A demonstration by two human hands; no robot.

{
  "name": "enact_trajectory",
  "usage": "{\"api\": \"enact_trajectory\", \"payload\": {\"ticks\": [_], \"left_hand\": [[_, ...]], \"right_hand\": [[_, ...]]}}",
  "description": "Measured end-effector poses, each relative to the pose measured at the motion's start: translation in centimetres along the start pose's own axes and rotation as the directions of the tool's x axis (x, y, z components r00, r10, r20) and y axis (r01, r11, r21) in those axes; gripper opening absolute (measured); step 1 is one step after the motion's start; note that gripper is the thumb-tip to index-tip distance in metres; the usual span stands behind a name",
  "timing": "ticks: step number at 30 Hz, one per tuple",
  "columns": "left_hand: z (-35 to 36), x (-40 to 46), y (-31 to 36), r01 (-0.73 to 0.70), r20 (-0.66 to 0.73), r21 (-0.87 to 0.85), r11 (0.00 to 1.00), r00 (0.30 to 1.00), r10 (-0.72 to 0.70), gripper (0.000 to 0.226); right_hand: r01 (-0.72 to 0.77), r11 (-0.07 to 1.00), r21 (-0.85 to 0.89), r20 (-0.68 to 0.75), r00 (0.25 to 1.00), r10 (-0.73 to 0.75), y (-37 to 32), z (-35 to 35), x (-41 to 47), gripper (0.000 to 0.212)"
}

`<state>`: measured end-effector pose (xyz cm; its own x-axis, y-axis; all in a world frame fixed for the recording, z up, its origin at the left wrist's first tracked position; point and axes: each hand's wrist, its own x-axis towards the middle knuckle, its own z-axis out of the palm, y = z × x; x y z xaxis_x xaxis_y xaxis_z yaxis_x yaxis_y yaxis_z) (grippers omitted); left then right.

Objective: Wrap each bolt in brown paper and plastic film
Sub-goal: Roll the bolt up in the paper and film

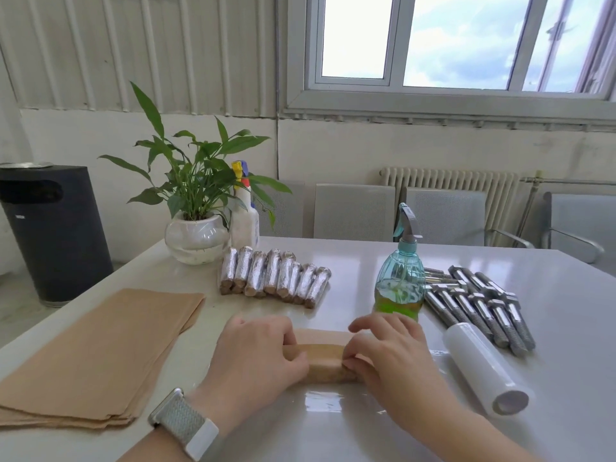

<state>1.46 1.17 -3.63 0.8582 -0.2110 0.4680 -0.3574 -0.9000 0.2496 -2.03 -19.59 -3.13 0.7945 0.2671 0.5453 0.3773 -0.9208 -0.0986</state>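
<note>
A brown-paper roll (325, 361) lies across the white table (550, 428) in front of me, the bolt inside hidden. My left hand (256, 358) grips its left end and my right hand (386, 351) grips its right end. A flap of brown paper (320, 335) still lies flat behind the roll. A stack of brown paper sheets (96, 358) sits at the left. Several bare steel bolts (480, 305) lie at the right, and a roll of plastic film (483, 368) rests beside them. Several wrapped bolts (276, 276) stand in a row further back.
A teal spray bottle (400, 278) with green liquid stands just behind my right hand. A potted plant (196, 235) and a white spray bottle (245, 215) stand at the table's far left. Grey chairs (353, 211) line the far edge, and a black bin (50, 228) stands on the floor at left.
</note>
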Motion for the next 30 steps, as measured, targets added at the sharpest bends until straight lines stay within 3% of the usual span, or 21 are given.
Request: {"api": "enact_trajectory", "payload": {"ticks": [5, 8, 11, 13, 15, 18, 20, 24, 30], "left_hand": [[0.4, -0.1, 1.0, 0.18, 0.004, -0.039, 0.983, 0.984, -0.18, 0.024], [0.6, 0.0, 1.3, 0.214, 0.007, -0.057, 0.975, 0.977, -0.214, 0.022], [0.6, 0.0, 1.3, 0.211, -0.009, -0.102, 0.972, 0.977, -0.213, 0.016], [0.3, -0.1, 1.3, 0.148, -0.045, -0.096, 0.984, 0.987, -0.153, 0.013], [-0.2, -0.1, 1.4, -0.041, -0.114, -0.014, 0.999, 0.993, 0.039, 0.017], [-0.8, -0.1, 1.7, -0.399, -0.189, 0.121, 0.909, 0.89, 0.416, 0.017], [-0.9, -0.3, 1.6, -0.493, -0.17, 0.189, 0.849, 0.835, 0.523, 0.009], [-0.7, -0.7, 1.3, -0.479, -0.118, 0.218, 0.85, 0.852, 0.51, 0.008], [-1.1, -0.6, 0.8, -0.441, -0.062, 0.075, 0.894, 0.893, 0.445, 0.003]], "right_hand": [[0.042, 0.999, -0.019, 0.03, 0.999, -0.042, -0.4, 0.0, -0.3, 0.011], [-0.001, 1.0, -0.003, 0.138, 0.99, 0.001, -0.3, 0.3, 0.1, 0.015], [-0.019, 0.992, 0.122, 0.177, 0.984, -0.003, 0.3, 0.9, 0.1, 0.018], [-0.047, 0.977, 0.206, 0.17, 0.985, 0.012, 0.4, 0.9, 0.2, 0.014], [-0.078, 0.967, 0.243, 0.177, 0.984, 0.035, 0.4, 0.9, 0.2, 0.012], [-0.095, 0.963, 0.252, 0.188, 0.981, 0.048, 0.5, 1.0, 0.3, 0.011], [-0.101, 0.962, 0.253, 0.199, 0.979, 0.05, 0.5, 0.9, 0.3, 0.011], [-0.121, 0.956, 0.267, 0.205, 0.977, 0.066, 0.5, 0.8, 0.3, 0.011], [-0.148, 0.952, 0.269, 0.239, 0.967, 0.083, 0.5, 0.8, 0.4, 0.01]]}}
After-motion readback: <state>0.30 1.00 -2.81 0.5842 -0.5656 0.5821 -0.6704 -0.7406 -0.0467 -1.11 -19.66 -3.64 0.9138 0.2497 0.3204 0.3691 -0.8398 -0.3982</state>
